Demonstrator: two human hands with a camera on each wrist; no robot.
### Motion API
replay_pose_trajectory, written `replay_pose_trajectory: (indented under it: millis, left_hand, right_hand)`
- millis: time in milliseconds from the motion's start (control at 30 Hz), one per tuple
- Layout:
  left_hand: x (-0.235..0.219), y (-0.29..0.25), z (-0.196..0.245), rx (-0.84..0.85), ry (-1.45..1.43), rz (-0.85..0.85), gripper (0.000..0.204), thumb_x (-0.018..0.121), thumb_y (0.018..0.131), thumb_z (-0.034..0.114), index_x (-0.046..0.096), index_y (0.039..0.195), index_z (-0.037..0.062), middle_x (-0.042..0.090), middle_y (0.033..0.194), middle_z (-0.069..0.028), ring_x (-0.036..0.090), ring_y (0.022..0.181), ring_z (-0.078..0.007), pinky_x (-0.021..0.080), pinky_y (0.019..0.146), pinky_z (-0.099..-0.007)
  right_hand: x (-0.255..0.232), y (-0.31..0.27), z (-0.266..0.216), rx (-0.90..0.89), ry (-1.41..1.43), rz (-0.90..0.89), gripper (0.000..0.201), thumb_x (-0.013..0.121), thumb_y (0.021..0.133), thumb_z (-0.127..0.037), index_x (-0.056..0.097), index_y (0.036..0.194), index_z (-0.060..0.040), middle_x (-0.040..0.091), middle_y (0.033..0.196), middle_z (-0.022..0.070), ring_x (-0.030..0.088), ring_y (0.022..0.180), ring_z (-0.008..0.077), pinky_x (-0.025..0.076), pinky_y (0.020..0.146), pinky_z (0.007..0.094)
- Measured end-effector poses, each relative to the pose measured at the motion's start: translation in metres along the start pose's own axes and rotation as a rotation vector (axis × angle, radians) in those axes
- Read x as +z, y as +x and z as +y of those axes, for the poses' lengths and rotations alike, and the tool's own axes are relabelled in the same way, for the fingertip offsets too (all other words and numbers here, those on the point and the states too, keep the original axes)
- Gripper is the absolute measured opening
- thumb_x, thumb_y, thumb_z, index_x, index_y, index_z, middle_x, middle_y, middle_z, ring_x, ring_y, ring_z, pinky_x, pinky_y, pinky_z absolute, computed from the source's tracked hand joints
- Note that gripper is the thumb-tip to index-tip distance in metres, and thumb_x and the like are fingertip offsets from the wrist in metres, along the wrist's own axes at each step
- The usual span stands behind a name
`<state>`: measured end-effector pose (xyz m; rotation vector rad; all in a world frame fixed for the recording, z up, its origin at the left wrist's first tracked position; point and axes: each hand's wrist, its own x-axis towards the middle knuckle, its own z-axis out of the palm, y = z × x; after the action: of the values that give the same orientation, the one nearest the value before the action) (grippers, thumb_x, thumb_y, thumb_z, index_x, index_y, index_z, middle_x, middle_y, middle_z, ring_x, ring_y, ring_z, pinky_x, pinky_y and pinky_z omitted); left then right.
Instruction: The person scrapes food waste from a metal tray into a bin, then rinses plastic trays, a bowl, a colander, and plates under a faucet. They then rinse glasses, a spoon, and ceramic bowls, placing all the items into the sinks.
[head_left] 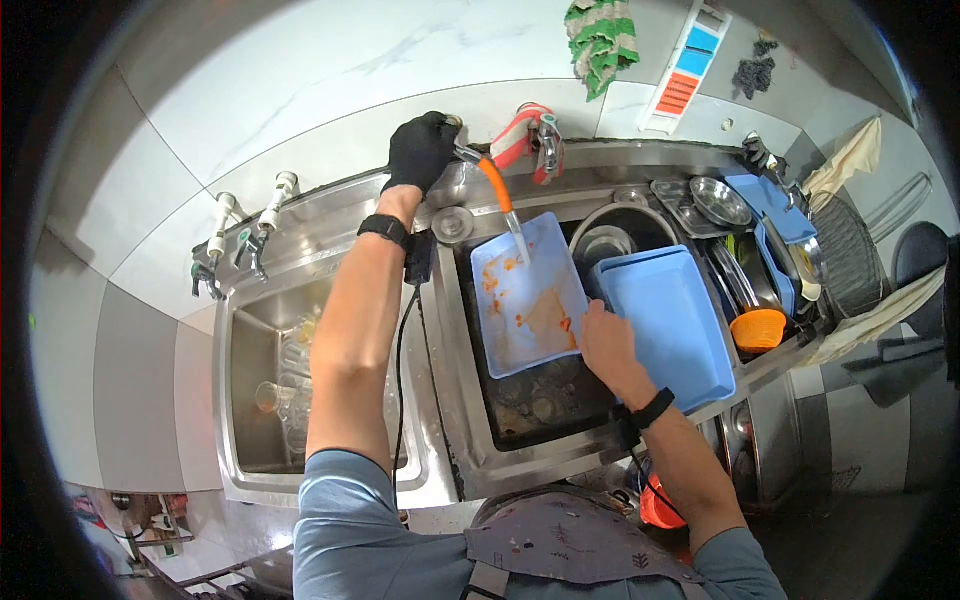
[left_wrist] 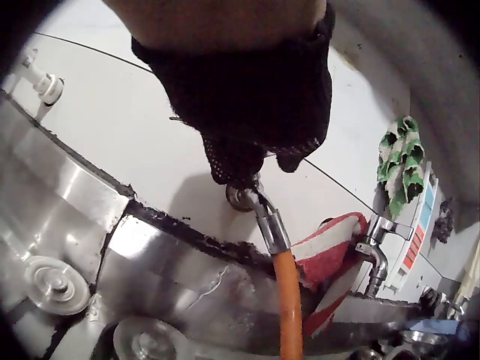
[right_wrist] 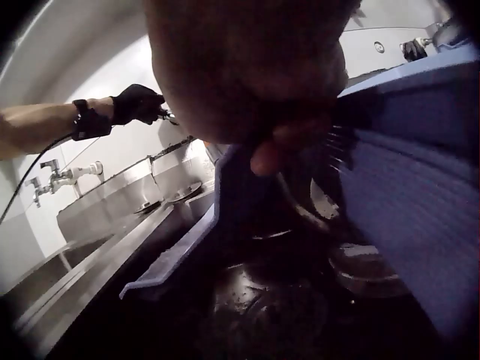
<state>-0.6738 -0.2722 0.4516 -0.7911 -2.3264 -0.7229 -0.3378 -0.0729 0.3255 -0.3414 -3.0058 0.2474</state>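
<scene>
My left hand [head_left: 420, 152], in a black glove, grips the top of a metal wall tap [left_wrist: 264, 214]. An orange hose [head_left: 494, 184] runs down from this tap, and water streams from its end onto a light blue tray [head_left: 530, 290]. Orange and brown food residue lies on the tray, which is tilted over the dark sink basin. With my bare right hand [head_left: 608, 340] I hold the tray by its right edge; the fingers' undersides are partly in shadow in the right wrist view. A stack of blue trays [head_left: 670, 310] sits just right of that hand.
A large metal pot [head_left: 640, 222] stands behind the stacked trays. Further right are metal bowls [head_left: 720, 203], utensils and an orange bowl [head_left: 758, 330]. The left sink [head_left: 255, 350] contains several glasses. A red-striped cloth [head_left: 520, 135] hangs by a second tap [head_left: 548, 150].
</scene>
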Motion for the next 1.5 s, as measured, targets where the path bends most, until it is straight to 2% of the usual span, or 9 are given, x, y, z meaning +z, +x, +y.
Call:
replay_pose_trajectory:
  millis: [367, 467, 667, 767, 833, 867, 1067, 1300, 1500]
  left_hand:
    - [0.009, -0.015, -0.012, -0.012, -0.032, -0.019, 0.04, 0.053, 0.099, 0.041, 0.072, 0.096, 0.0062, 0.072, 0.089, -0.0142, 0.069, 0.082, -0.0342, 0.053, 0.073, -0.0439]
    - [0.009, -0.014, -0.009, 0.091, 0.048, 0.033, 0.038, 0.052, 0.1, 0.038, 0.071, 0.095, 0.0054, 0.071, 0.088, -0.0157, 0.068, 0.082, -0.0361, 0.053, 0.073, -0.0447]
    - [-0.003, -0.018, -0.007, 0.015, -0.099, -0.024, 0.032, 0.055, 0.099, 0.033, 0.071, 0.099, 0.005, 0.072, 0.092, -0.0168, 0.069, 0.085, -0.037, 0.054, 0.076, -0.0437]
    - [0.003, -0.013, -0.019, 0.072, -0.192, 0.048, 0.037, 0.055, 0.097, 0.038, 0.074, 0.101, 0.007, 0.072, 0.09, -0.0181, 0.069, 0.085, -0.0377, 0.053, 0.076, -0.0456]
    - [0.005, -0.003, -0.021, 0.143, -0.103, 0.017, 0.038, 0.054, 0.097, 0.039, 0.074, 0.1, 0.0071, 0.072, 0.091, -0.0185, 0.068, 0.086, -0.0384, 0.053, 0.077, -0.0458]
    - [0.003, -0.001, -0.019, 0.115, 0.021, -0.068, 0.025, 0.055, 0.095, 0.025, 0.073, 0.107, 0.0118, 0.073, 0.102, -0.0127, 0.069, 0.091, -0.0332, 0.055, 0.077, -0.0431]
    - [0.018, 0.023, -0.018, 0.088, 0.255, -0.117, 0.021, 0.057, 0.092, 0.025, 0.073, 0.1, 0.0142, 0.072, 0.094, -0.0125, 0.069, 0.089, -0.0339, 0.055, 0.077, -0.0431]
    - [0.014, 0.021, -0.001, -0.149, 0.04, -0.06, 0.033, 0.064, 0.088, 0.035, 0.072, 0.107, 0.0088, 0.073, 0.099, -0.0158, 0.069, 0.09, -0.0372, 0.055, 0.077, -0.0435]
    - [0.011, -0.033, 0.001, -0.069, -0.168, 0.147, 0.036, 0.061, 0.095, 0.032, 0.063, 0.121, 0.0064, 0.071, 0.102, -0.0226, 0.069, 0.091, -0.0404, 0.055, 0.078, -0.047]
  right_hand:
    - [0.028, -0.011, 0.005, -0.14, -0.019, 0.124, 0.02, 0.055, 0.098, -0.019, 0.049, 0.094, 0.0002, 0.067, 0.075, 0.0212, 0.069, 0.073, 0.0392, 0.054, 0.067, 0.0504]
    - [0.019, -0.018, -0.004, 0.053, 0.079, 0.067, 0.02, 0.054, 0.098, -0.019, 0.049, 0.095, -0.0001, 0.067, 0.075, 0.02, 0.069, 0.073, 0.038, 0.054, 0.066, 0.0499]
    - [0.035, -0.016, 0.003, -0.128, -0.02, 0.126, 0.021, 0.054, 0.099, -0.02, 0.048, 0.096, 0.0, 0.067, 0.075, 0.0201, 0.068, 0.071, 0.0389, 0.053, 0.064, 0.0512]
    - [0.031, -0.014, -0.003, 0.01, 0.012, 0.037, 0.015, 0.059, 0.09, -0.013, 0.055, 0.095, 0.0011, 0.068, 0.082, 0.0167, 0.072, 0.076, 0.034, 0.058, 0.064, 0.044]
    - [0.031, -0.016, -0.003, -0.015, 0.135, 0.081, 0.02, 0.056, 0.097, -0.018, 0.048, 0.094, 0.0006, 0.066, 0.075, 0.0238, 0.067, 0.071, 0.0437, 0.052, 0.064, 0.0545]
    - [0.03, -0.016, -0.003, -0.017, 0.133, 0.079, 0.02, 0.056, 0.097, -0.018, 0.048, 0.094, 0.0006, 0.066, 0.075, 0.0238, 0.067, 0.071, 0.0437, 0.052, 0.064, 0.0545]
    - [0.029, -0.019, -0.002, -0.015, 0.177, 0.098, 0.018, 0.057, 0.096, -0.015, 0.048, 0.094, 0.0011, 0.066, 0.077, 0.0252, 0.066, 0.072, 0.0454, 0.051, 0.065, 0.0557]
    - [0.018, -0.025, -0.002, -0.069, 0.06, 0.115, 0.018, 0.062, 0.09, -0.013, 0.053, 0.094, 0.0019, 0.059, 0.082, 0.0146, 0.069, 0.075, 0.0325, 0.057, 0.061, 0.0414]
    - [0.011, -0.027, -0.007, -0.07, -0.035, 0.16, 0.015, 0.063, 0.089, -0.013, 0.053, 0.092, -0.0015, 0.06, 0.083, 0.0123, 0.069, 0.074, 0.0282, 0.058, 0.059, 0.0384]
